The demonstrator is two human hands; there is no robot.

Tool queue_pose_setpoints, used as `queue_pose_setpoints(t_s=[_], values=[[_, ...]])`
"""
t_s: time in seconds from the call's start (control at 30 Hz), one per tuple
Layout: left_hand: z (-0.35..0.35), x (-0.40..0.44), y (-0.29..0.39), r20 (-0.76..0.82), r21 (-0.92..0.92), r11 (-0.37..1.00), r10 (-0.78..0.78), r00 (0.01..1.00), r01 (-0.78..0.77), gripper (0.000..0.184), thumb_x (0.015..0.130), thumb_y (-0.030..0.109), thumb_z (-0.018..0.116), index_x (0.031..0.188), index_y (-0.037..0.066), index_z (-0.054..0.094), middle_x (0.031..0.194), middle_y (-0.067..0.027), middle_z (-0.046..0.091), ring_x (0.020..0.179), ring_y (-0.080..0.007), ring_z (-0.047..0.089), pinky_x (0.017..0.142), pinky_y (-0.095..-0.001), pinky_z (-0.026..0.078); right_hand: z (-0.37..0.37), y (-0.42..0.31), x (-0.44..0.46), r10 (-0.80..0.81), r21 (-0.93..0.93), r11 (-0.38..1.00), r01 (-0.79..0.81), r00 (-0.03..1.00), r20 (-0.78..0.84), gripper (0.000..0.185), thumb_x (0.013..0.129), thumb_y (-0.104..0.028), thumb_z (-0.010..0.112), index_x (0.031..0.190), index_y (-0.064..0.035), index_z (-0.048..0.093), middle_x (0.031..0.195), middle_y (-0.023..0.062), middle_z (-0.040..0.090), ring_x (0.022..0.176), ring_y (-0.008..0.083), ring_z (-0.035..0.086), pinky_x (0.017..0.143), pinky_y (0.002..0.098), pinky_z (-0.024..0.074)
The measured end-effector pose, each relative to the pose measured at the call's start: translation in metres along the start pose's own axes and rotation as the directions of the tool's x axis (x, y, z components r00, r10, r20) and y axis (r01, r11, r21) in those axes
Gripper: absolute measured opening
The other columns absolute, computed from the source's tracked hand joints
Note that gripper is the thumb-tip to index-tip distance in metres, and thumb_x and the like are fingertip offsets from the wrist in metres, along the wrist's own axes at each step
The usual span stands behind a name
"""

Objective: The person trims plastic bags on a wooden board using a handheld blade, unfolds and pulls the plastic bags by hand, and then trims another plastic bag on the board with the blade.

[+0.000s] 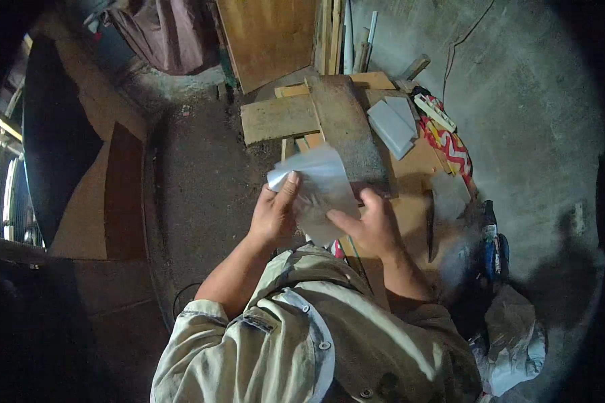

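Observation:
In the middle of the head view, my left hand [275, 208] pinches a translucent plastic sheet [323, 188], perhaps several layers, at its left edge with the thumb on top. At the sheet's lower right is my right hand [370, 221], thumb and fingers spread apart, the thumb touching or just over the sheet's edge. Whether it grips anything does not show. Beyond the sheet lies a worn dark board [346, 121], with a lighter plank [279, 119] to its left. A stack of pale translucent sheets [391, 127] rests to the right of the board.
A white power strip [435, 112] lies on a red and yellow patterned cloth [450, 148] at the right. A dark blade-like object [430, 225] is on the brown work surface [410, 181]. A bottle [491, 235] stands farther right. Cardboard [124, 195] rises at the left.

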State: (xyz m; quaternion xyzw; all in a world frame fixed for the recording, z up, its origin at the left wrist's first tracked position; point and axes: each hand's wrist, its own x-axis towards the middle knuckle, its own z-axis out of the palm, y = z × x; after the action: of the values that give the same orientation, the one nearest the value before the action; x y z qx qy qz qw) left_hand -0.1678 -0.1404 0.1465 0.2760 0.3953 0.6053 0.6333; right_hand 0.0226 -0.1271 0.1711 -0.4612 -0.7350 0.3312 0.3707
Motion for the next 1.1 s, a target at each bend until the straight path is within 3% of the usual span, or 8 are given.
queue_pose_setpoints(t_s=[0.13, 0.2, 0.27, 0.4, 0.47, 0.63, 0.87, 1.1], values=[[0.019, -0.013, 0.024, -0.12, -0.11, 0.986, -0.142, 0.983, 0.129, 0.046, 0.09, 0.042, 0.06, 0.115, 0.004, 0.052, 0.109, -0.0098, 0.057, 0.1, -0.0234, 0.055, 0.086, -0.0398, 0.047, 0.022, 0.037, -0.001, 0.086, 0.095, 0.99, -0.105, 0.98, 0.181, 0.05, 0.074, -0.021, 0.074, 0.112, 0.0041, 0.055, 0.096, 0.0214, 0.064, 0.091, 0.0316, 0.065, 0.08, 0.0364, 0.0492], [-0.004, -0.001, 0.013, 0.036, -0.25, 0.963, -0.097, 0.995, 0.103, 0.05, 0.089, 0.043, 0.061, 0.119, 0.004, 0.049, 0.111, -0.0114, 0.057, 0.104, -0.027, 0.056, 0.089, -0.0451, 0.047, 0.023, 0.029, -0.005, 0.132, 0.237, 0.962, -0.138, 0.99, 0.043, 0.057, 0.073, -0.016, 0.074, 0.121, 0.0027, 0.049, 0.105, 0.0207, 0.062, 0.096, 0.029, 0.063, 0.083, 0.0357, 0.0483], [-0.009, 0.0, 0.016, -0.049, -0.291, 0.953, -0.106, 0.993, 0.088, 0.052, 0.089, 0.045, 0.059, 0.121, 0.005, 0.049, 0.115, -0.0124, 0.056, 0.106, -0.0282, 0.055, 0.091, -0.0475, 0.045, 0.02, 0.036, -0.01, 0.115, 0.126, 0.985, -0.122, 0.991, 0.064, 0.064, 0.071, -0.01, 0.074, 0.127, 0.0017, 0.043, 0.109, 0.0195, 0.06, 0.099, 0.0263, 0.061, 0.085, 0.0355, 0.0476], [-0.02, 0.006, 0.013, -0.018, -0.436, 0.898, -0.071, 0.997, 0.056, 0.051, 0.092, 0.047, 0.052, 0.126, 0.008, 0.049, 0.121, -0.0104, 0.055, 0.112, -0.0287, 0.052, 0.098, -0.0501, 0.039, 0.025, 0.039, -0.013, 0.208, 0.447, 0.877, -0.173, 0.978, -0.03, 0.053, 0.073, -0.009, 0.074, 0.119, 0.0006, 0.049, 0.102, 0.0127, 0.062, 0.098, 0.0209, 0.059, 0.086, 0.0342, 0.0472], [-0.02, 0.003, 0.015, 0.015, -0.472, 0.873, -0.133, 0.991, 0.124, 0.053, 0.092, 0.05, 0.051, 0.128, 0.011, 0.048, 0.121, -0.0103, 0.054, 0.113, -0.0315, 0.05, 0.098, -0.0546, 0.035, 0.028, 0.037, -0.017, 0.348, 0.814, 0.559, -0.161, 0.936, -0.054, 0.049, 0.073, -0.011, 0.074, 0.116, -0.0019, 0.051, 0.103, 0.0095, 0.062, 0.097, 0.0192, 0.059, 0.086, 0.0331, 0.0471], [-0.011, 0.0, 0.013, -0.067, -0.508, 0.855, -0.157, 0.985, 0.102, 0.054, 0.093, 0.05, 0.048, 0.127, 0.008, 0.048, 0.123, -0.0113, 0.054, 0.116, -0.0299, 0.049, 0.102, -0.0532, 0.032, 0.032, 0.03, -0.027, 0.398, 0.912, 0.271, -0.308, 0.898, 0.185, 0.042, 0.076, -0.007, 0.07, 0.116, -0.0032, 0.056, 0.104, 0.0061, 0.062, 0.097, 0.0182, 0.059, 0.089, 0.0332, 0.0444], [-0.018, -0.001, 0.012, -0.032, -0.485, 0.873, -0.075, 0.997, 0.05, 0.053, 0.093, 0.05, 0.048, 0.128, 0.01, 0.047, 0.126, -0.0107, 0.049, 0.118, -0.0298, 0.045, 0.101, -0.0539, 0.031, 0.044, 0.041, -0.028, 0.343, 0.841, 0.513, -0.17, 0.939, -0.019, 0.034, 0.079, -0.006, 0.07, 0.11, -0.0027, 0.059, 0.102, 0.0054, 0.064, 0.093, 0.0148, 0.059, 0.087, 0.0296, 0.0447], [-0.017, 0.001, 0.009, -0.065, -0.511, 0.86, -0.059, 0.996, 0.018, 0.05, 0.094, 0.048, 0.047, 0.123, 0.007, 0.05, 0.116, -0.0101, 0.056, 0.11, -0.0274, 0.052, 0.098, -0.0479, 0.038, 0.042, 0.026, -0.024, 0.388, 0.893, 0.39, -0.224, 0.92, 0.061, 0.03, 0.083, -0.004, 0.064, 0.112, -0.0016, 0.058, 0.106, 0.0056, 0.064, 0.097, 0.014, 0.059, 0.089, 0.0307, 0.0452]])
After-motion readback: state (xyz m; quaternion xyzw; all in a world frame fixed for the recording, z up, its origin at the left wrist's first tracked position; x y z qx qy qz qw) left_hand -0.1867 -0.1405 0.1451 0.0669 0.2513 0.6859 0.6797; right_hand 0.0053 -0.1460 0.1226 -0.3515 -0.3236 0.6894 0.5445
